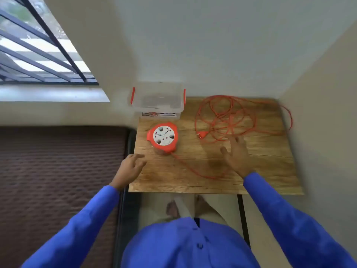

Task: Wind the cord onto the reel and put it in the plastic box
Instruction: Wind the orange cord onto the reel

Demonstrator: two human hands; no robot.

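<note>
Both hands empty and spread, left hand (131, 167) near the reel (162, 137), right hand (236, 155) by the loose cord (231, 120): we should pin the reel, feeding slack untangled.

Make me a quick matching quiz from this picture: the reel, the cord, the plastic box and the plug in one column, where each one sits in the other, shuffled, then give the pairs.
Things:
1. reel
2. cord
3. plastic box
4. plug

Places:
A. spread in loose loops over the right part of the table
B. at the table's far left corner, by the wall
C. lying at the near left edge of the loops, ahead of the right hand
D. flat on the table just in front of the box, ahead of the left hand

Pairs: 1-D, 2-A, 3-B, 4-C
</note>
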